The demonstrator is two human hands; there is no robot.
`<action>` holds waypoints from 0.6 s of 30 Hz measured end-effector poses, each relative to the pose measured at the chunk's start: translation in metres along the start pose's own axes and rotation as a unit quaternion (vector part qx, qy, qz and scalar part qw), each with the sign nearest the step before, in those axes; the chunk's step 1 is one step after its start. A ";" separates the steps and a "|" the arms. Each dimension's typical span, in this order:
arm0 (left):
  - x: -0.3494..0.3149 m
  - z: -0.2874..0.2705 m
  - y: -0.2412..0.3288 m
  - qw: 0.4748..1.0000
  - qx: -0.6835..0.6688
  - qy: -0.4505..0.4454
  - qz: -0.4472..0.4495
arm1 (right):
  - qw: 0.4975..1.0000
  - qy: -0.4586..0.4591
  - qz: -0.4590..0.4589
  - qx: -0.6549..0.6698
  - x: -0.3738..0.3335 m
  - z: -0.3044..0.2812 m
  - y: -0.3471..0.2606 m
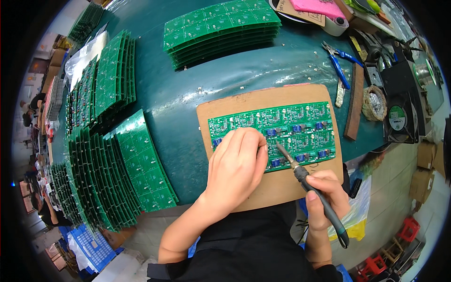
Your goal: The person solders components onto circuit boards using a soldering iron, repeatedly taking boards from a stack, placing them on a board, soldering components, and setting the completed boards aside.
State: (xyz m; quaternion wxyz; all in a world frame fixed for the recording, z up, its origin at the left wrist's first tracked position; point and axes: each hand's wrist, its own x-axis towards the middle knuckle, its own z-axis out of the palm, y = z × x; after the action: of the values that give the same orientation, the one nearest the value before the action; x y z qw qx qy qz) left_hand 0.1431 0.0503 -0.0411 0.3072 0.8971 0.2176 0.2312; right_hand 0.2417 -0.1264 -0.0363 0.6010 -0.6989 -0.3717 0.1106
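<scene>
A green circuit board panel (pixel 291 113) with rows of blue parts lies on a brown cardboard sheet (pixel 263 195) in front of me. My right hand (pixel 325 197) is closed round the grip of a soldering iron (pixel 321 199), its tip pointing up and left onto the panel's middle. Just left of that tip, my left hand (pixel 238 162) rests over the panel with its fingers pinched together. Whatever the pinch holds is too small or hidden to make out. The hand covers the panel's lower left part.
Stacked green panels (pixel 221 28) stand at the back, with more panels (pixel 108 174) packed upright on the left. To the right lie blue-handled pliers (pixel 339 70), a brown bar (pixel 354 101), a round tip-cleaning dish (pixel 374 102), a black fan (pixel 399 117) and a solder spool (pixel 424 74).
</scene>
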 end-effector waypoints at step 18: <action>0.017 0.011 0.025 0.998 -0.040 -0.040 0.027 | 0.998 0.056 -0.024 0.004 0.004 -0.035 0.012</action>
State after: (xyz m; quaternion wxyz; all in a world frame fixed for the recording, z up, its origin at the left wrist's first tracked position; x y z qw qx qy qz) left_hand 0.1687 0.0362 -0.0277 0.3447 0.8983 0.1717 0.2115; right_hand 0.2701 -0.1501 -0.0371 0.6261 -0.6925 -0.3536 0.0581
